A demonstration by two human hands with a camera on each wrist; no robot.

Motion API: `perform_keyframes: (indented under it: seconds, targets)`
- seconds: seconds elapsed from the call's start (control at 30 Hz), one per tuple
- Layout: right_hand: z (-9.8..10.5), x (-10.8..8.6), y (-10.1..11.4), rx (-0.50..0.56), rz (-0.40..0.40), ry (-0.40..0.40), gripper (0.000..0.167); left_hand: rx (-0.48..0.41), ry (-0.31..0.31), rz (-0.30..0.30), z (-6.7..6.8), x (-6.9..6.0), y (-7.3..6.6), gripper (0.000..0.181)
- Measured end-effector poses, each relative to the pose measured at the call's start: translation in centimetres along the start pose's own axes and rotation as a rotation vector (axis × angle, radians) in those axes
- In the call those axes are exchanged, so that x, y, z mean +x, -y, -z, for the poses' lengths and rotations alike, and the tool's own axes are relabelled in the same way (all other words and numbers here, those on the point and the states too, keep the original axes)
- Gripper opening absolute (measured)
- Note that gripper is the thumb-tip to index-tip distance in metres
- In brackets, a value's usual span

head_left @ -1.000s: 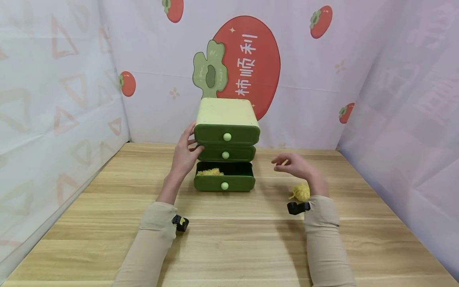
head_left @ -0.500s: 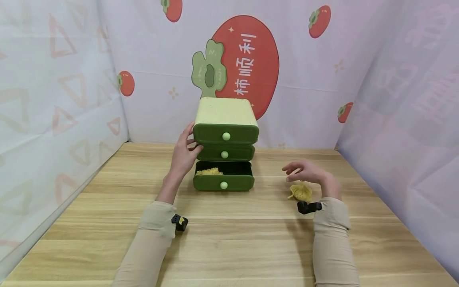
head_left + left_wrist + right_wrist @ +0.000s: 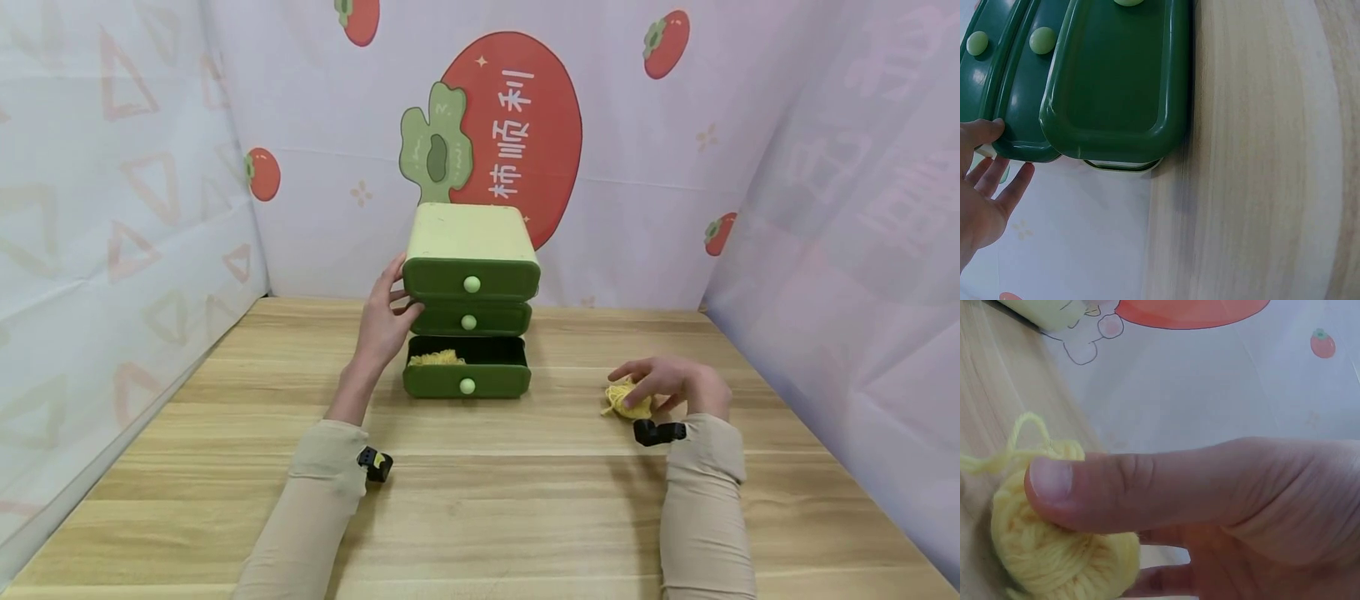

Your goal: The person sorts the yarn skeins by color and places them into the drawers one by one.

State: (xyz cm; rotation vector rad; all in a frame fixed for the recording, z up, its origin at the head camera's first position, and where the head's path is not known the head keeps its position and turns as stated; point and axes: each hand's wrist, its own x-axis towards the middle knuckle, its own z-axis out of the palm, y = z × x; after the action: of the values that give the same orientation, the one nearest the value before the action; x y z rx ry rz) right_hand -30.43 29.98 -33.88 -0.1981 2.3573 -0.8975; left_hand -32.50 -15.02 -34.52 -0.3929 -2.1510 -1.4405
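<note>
A small drawer cabinet (image 3: 472, 229) with a pale cream-green top and dark green drawer fronts stands at the back middle. Its bottom drawer (image 3: 467, 382) is pulled out, with yellow curly yarn (image 3: 438, 357) inside at the left; the upper two are closed. My left hand (image 3: 384, 323) rests on the cabinet's left side. In the left wrist view, its thumb touches the edge of the middle drawer (image 3: 1032, 106), and the fingers are fairly straight. On the table at right, my right hand (image 3: 671, 382) grips a yellow ball of yarn (image 3: 1066, 556), thumb across the near side, other fingers partly hidden.
The wooden table (image 3: 480, 517) runs to fabric walls on the left, back and right. A printed persimmon backdrop (image 3: 547, 125) hangs behind the cabinet. A loose strand (image 3: 1025, 428) trails from the ball of yarn.
My right hand has moved right and down onto the ball of yarn, and its fingers now surround it. The left hand has stayed at the cabinet's side.
</note>
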Motion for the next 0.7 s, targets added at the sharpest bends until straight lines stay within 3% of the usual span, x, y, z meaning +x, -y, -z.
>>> perform_keyframes:
  seconds: [0.17, 0.33, 0.7]
  targets:
    - [-0.1, 0.6, -0.2, 0.031, -0.013, 0.002, 0.058, 0.006, 0.000, -0.002, 0.0, 0.0, 0.1, 0.079]
    - [0.2, 1.5, -0.5, 0.020, 0.062, 0.015, 0.050, 0.005, -0.001, -0.002, 0.0, -0.1, 0.2, 0.079]
    - [0.2, 2.1, -0.8, 0.009, 0.107, -0.058, 0.050, 0.004, 0.001, -0.011, 0.0, 0.0, 0.3, 0.079]
